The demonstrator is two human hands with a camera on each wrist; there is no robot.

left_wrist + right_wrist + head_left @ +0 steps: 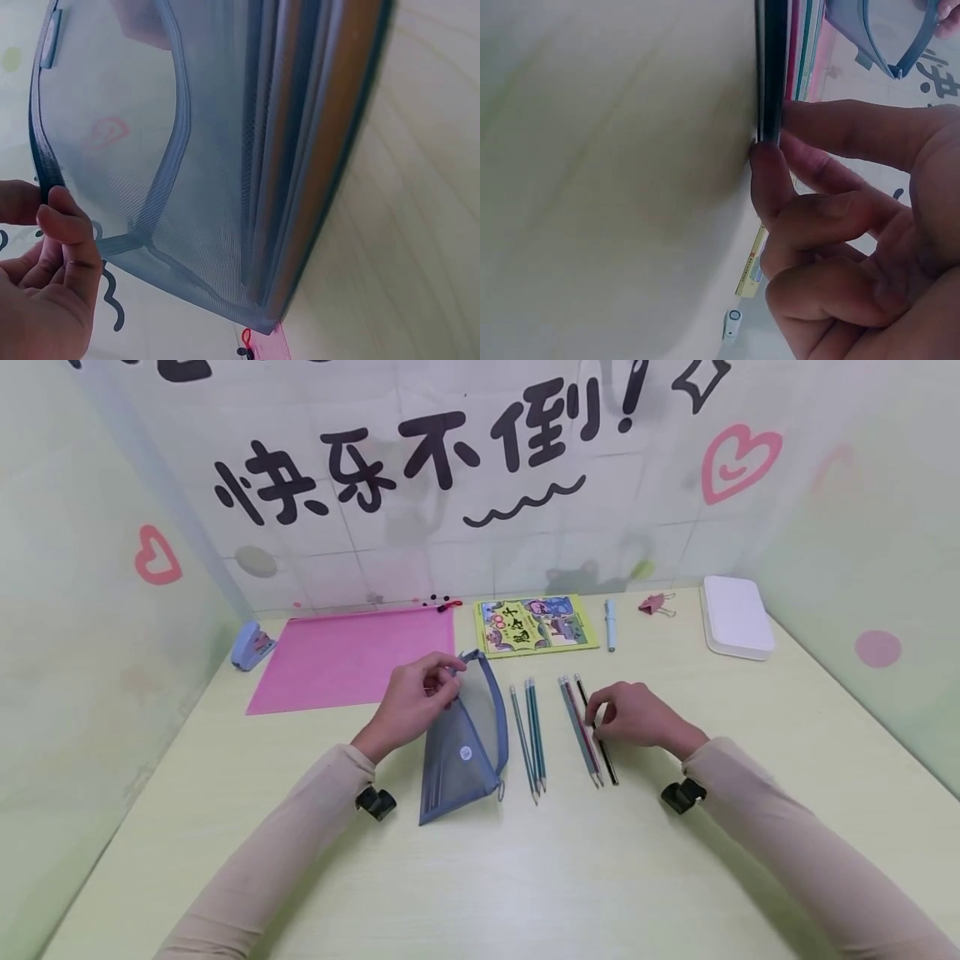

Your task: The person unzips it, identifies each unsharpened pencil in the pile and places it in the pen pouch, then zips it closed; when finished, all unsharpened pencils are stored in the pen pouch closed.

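My left hand (411,703) pinches the upper edge of a blue-grey mesh pencil case (450,768), holding its zipped mouth apart. In the left wrist view, long pencils (300,157) show through the mesh at the case's bottom. My right hand (637,718) pinches a dark pencil (610,764) between thumb and finger; the right wrist view shows the dark pencil (774,67) close to the tabletop. Just left of it lie a teal pencil (577,724) and a reddish pencil (587,739). Three teal pencils (535,735) lie between these and the case.
Behind the hands lie a pink zip pouch (352,660), a yellow booklet (536,625), a light-blue pen (611,627) and a pink binder clip (654,602). A blue stapler (251,646) stands at the far left, a white box (737,617) at the far right. Walls enclose the table (525,877).
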